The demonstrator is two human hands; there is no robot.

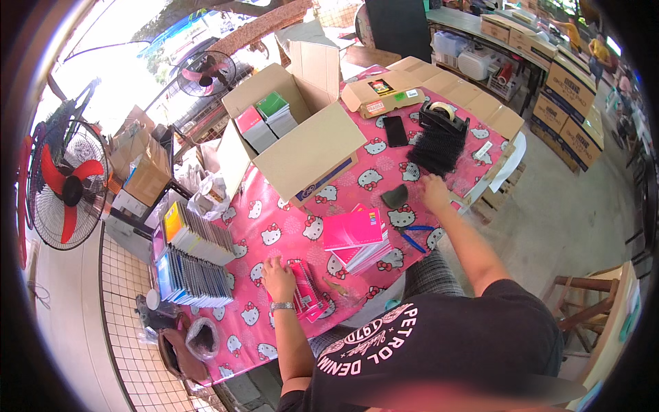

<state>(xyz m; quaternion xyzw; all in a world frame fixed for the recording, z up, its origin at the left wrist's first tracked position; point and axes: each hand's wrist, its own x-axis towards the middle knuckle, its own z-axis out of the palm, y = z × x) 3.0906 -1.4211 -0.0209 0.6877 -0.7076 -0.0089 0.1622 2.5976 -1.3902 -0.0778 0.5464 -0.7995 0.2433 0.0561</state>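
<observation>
My left hand (277, 281), a watch on its wrist, lies with fingers apart at the left edge of a small pile of pink notebooks (310, 296) with dark bindings. My right hand (435, 195) reaches to the near edge of a heap of thin black binding coils (436, 145); its fingers look drawn together, and anything between them is too small to make out. Between the hands sits a fanned stack of pink-covered booklets (353, 232). Blue-handled pliers (413, 237) and a dark grey curved piece (395, 197) lie close to my right forearm.
An open carton (312, 151) with notebooks inside stands at the back. Stacks of bound notebooks (195, 275) line the left edge. A phone (395, 131), a tape dispenser (443, 118) and a small flat box (382, 95) lie far right. A fan (72, 189) stands left.
</observation>
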